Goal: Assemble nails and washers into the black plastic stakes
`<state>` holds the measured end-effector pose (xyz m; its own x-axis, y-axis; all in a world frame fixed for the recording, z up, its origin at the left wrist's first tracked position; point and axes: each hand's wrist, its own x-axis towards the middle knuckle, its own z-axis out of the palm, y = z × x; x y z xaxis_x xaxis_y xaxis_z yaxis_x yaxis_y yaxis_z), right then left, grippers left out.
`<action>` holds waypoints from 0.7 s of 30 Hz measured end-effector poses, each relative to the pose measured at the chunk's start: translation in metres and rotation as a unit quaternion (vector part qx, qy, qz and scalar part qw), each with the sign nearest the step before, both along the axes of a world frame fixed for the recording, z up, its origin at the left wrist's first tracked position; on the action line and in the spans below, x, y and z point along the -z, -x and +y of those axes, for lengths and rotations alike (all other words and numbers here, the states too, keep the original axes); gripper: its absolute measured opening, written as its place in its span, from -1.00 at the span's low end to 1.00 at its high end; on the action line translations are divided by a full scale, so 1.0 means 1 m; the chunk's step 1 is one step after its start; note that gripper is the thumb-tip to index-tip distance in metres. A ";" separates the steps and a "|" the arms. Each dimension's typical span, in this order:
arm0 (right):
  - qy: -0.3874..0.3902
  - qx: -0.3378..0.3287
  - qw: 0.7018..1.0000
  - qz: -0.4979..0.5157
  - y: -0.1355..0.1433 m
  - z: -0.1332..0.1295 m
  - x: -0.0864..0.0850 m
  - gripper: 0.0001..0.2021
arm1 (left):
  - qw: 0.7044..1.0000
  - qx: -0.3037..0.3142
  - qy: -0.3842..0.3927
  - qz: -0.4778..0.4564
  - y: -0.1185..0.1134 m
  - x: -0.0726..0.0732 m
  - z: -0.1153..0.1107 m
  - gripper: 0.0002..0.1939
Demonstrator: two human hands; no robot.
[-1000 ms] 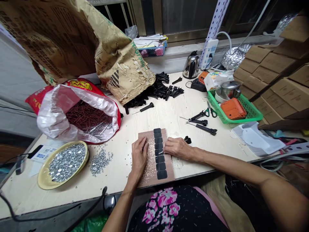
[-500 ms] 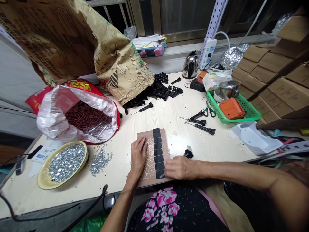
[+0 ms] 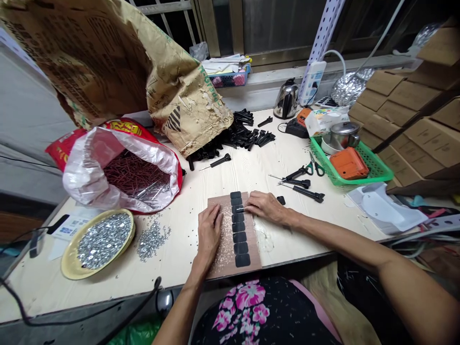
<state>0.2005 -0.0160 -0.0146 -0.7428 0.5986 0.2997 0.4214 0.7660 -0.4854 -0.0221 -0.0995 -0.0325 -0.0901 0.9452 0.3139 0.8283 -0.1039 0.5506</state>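
Note:
A brown board (image 3: 224,258) lies at the table's front edge, with a column of several black rounded patches (image 3: 241,247) and many pale specks on it. My left hand (image 3: 209,227) rests on the board's left side, fingers stretched out and holding nothing. Over the board's far right edge, my right hand (image 3: 266,207) is closed on a black-handled tool (image 3: 281,200). The tool's thin metal tip points left and reaches the second patch from the far end. Most of its handle is hidden in my fingers.
Left stand a yellow bowl of small metal pieces (image 3: 66,268) and an open bag of dark red rods (image 3: 81,165). Black handles (image 3: 247,136) spill from a paper sack (image 3: 194,105). More black-handled tools (image 3: 308,193), scissors (image 3: 318,168) and a green basket (image 3: 377,176) lie right.
My right hand has moved with the tool from the board's near end to its far end. My left hand stays on the board. The view has shifted slightly.

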 end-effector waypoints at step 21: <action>-0.183 0.059 0.971 -0.140 0.091 0.106 -0.023 -0.71 | 0.991 -0.043 -0.023 -0.121 0.004 -0.006 -0.014 -0.69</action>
<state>0.1098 0.0905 0.0080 -0.7594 0.5754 0.3037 0.5925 0.8044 -0.0428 -0.0257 -0.1134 -0.0265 -0.2484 0.9154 0.3167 0.6797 -0.0682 0.7303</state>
